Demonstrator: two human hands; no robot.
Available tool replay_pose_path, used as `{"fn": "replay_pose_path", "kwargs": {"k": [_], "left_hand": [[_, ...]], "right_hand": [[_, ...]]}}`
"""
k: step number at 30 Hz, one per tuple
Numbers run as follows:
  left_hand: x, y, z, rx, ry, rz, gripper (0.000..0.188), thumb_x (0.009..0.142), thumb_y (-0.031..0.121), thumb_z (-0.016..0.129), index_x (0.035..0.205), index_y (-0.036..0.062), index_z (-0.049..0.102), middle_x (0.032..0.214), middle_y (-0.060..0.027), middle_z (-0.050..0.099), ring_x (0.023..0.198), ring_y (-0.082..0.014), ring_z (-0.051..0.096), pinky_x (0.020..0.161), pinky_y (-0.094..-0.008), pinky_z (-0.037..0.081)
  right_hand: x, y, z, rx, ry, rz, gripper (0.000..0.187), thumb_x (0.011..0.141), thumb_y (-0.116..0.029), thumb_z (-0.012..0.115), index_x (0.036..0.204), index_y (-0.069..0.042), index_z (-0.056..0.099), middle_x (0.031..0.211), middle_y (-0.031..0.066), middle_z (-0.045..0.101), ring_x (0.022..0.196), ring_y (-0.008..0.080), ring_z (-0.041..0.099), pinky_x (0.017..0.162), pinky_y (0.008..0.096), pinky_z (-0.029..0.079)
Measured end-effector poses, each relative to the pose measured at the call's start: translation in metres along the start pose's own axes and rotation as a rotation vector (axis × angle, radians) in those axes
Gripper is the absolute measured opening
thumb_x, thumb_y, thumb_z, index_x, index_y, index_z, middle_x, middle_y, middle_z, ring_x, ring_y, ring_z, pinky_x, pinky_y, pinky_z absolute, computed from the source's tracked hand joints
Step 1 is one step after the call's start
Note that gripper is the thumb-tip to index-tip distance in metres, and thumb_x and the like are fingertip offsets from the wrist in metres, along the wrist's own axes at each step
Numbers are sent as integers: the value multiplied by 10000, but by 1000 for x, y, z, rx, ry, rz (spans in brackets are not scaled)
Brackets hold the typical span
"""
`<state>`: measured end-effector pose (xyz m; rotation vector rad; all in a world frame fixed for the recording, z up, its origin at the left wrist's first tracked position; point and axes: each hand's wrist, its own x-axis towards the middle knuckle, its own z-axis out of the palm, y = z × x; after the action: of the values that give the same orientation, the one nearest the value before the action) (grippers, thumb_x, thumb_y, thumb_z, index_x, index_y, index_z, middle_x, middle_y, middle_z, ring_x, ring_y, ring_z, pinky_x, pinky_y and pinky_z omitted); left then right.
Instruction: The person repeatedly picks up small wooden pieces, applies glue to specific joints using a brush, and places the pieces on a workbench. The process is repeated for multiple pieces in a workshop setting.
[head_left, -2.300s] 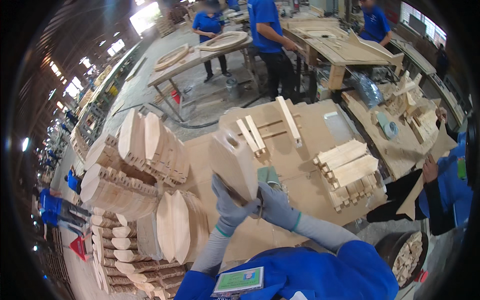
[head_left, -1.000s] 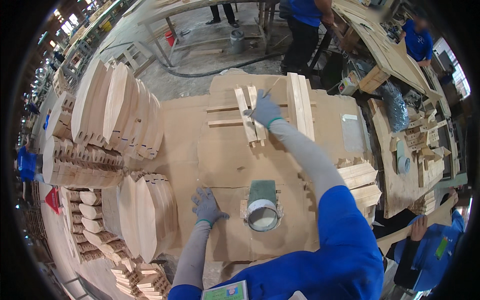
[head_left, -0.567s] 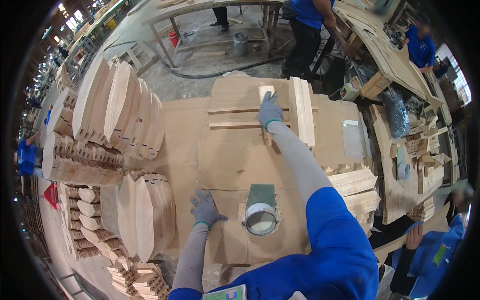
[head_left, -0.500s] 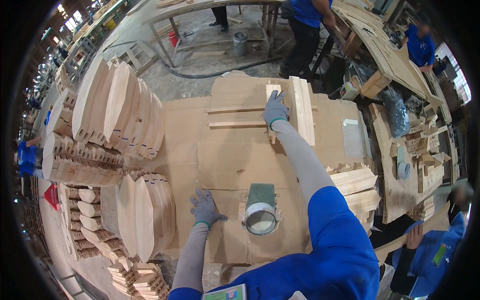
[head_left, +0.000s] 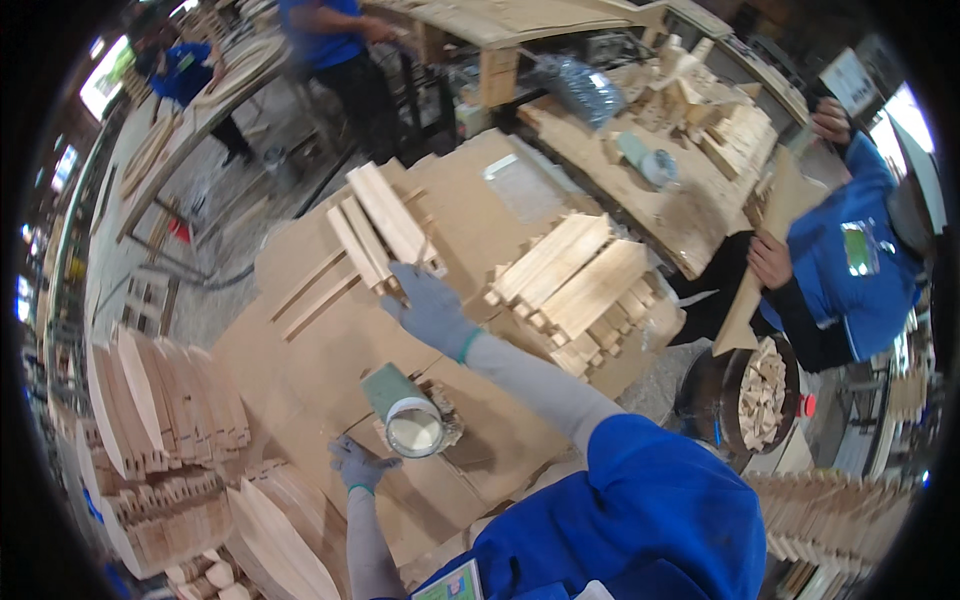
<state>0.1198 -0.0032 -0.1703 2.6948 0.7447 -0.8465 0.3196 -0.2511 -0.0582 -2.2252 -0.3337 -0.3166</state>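
My right hand (head_left: 432,312), gloved in grey, reaches over the cardboard (head_left: 490,400) to the near ends of some wooden pieces. Its fingers are stretched out beside the narrow wooden strips (head_left: 362,243), and I cannot tell if they touch. Right against these strips lies a wider pale board (head_left: 395,215); two thin sticks (head_left: 318,304) stick out on their left. My left hand (head_left: 358,464) lies on the cardboard with fingers spread, holding nothing. Between my hands a round cup of whitish liquid (head_left: 414,428) sits against a green block-like piece (head_left: 388,388).
Pointed wooden pieces (head_left: 585,280) are stacked on the right of the cardboard. Curved wooden panels (head_left: 170,400) stand at the left. A co-worker (head_left: 840,250) holds a wooden part near a drum of offcuts (head_left: 762,395). A side bench (head_left: 640,200) carries more wood pieces.
The view has swung to the right, bringing the co-worker and drum further in. My right hand has come off the top of the strips to their near ends. My left hand stays spread on the cardboard.
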Motion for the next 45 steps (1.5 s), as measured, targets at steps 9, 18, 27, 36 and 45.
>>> {"fn": "replay_pose_path", "kwargs": {"k": [9,18,27,36,45], "left_hand": [[-36,-15,-30,-743,164,278,816,759,241,700,1392,-33,264,1423,-218,307,1259,-329,374,1038,-372,326],[-136,208,-95,-653,683,729,932,762,306,701,1435,-19,144,1481,-211,191,1386,-329,145,1131,-427,103],[-151,447,-5,255,326,1132,1221,540,680,703,1408,-7,187,1364,-268,293,1289,-421,251,1008,-574,221],[-134,487,44,362,543,1019,1055,563,562,750,1375,81,278,1247,-174,409,1118,-328,407,910,-547,311],[-131,473,-8,-13,5,1028,1003,556,522,781,1348,84,347,1183,-155,519,1080,-302,514,902,-445,414]], "right_hand": [[-167,91,-163,-416,38,37,468,814,-265,594,1207,-38,477,1134,183,557,1050,336,532,924,425,409],[-258,76,-211,-289,20,305,438,836,-319,571,1191,-72,504,1150,164,560,1053,318,541,873,414,446],[-313,42,-247,-225,58,276,453,850,-335,591,1201,-60,511,1198,170,544,1059,340,550,899,407,447],[-358,60,-267,-326,138,495,518,825,-406,609,1245,-129,490,1222,120,551,1104,298,542,876,410,458],[-338,52,-267,-273,97,513,527,815,-360,639,1260,-124,483,1251,130,536,1117,316,529,882,412,456]]}}
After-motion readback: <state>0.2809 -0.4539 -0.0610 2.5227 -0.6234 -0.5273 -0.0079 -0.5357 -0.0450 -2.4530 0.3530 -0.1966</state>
